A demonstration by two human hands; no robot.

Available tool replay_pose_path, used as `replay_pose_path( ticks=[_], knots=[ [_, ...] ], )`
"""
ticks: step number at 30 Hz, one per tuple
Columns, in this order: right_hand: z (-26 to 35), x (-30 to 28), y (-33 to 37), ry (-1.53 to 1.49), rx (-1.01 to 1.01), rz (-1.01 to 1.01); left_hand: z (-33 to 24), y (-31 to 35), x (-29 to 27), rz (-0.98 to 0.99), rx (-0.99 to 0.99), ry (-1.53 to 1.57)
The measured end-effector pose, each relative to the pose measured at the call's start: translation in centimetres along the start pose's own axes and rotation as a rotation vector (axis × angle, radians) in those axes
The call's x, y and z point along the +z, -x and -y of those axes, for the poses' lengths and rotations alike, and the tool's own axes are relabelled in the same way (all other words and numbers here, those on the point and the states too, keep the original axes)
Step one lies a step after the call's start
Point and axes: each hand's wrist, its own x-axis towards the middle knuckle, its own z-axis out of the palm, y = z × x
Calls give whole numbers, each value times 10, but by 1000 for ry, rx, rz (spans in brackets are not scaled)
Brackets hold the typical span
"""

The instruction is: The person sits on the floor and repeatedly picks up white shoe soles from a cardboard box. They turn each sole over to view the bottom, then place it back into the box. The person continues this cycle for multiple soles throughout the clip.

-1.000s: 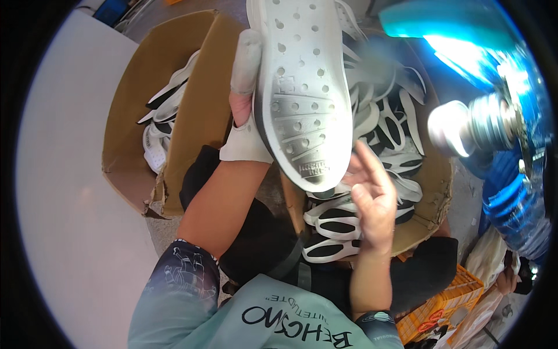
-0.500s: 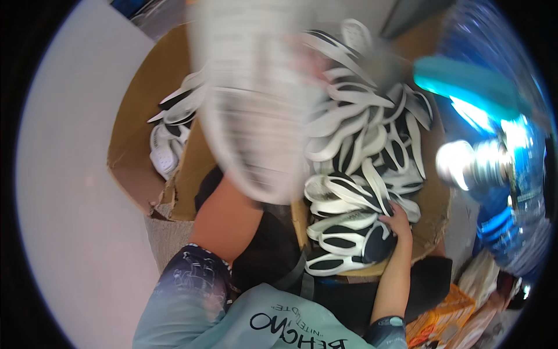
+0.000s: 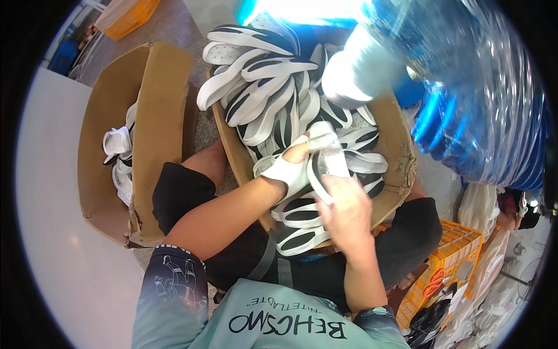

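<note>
A white clog with an open top is between my two hands, above the right-hand cardboard box. My left hand, which has a white covering around the palm with bare skin showing at the thumb, is closed on the clog's far left side. My right hand, slightly blurred, grips its near end with curled fingers. Many white clog-like shoes with black patches fill the box, heaped above its far rim. Some of the fingers are hidden by the clog.
Left of my knee stands a second cardboard box with a few white shoes. A bright lamp hangs over the heap, near clear plastic wrap. An orange crate holding red-handled scissors is at lower right.
The large blurred white thing before the camera is gone from there. My left hand is now lower, over the box; my right hand has left the box's near right side to grip the clog. The view has shifted.
</note>
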Motion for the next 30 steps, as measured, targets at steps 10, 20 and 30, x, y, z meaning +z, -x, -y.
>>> replay_pose_path(
  ticks=[10, 20, 30],
  knots=[
    [12, 4, 4, -1381, 386, -222, -58, 11, 49, 237, 249, -41],
    [18, -8, -22, -1507, 276, -219, -69, 10, 72, 238, -13, 627],
    [37, -32, -31, -1298, 258, -350, -71, 11, 94, 711, -51, 797]
  ],
)
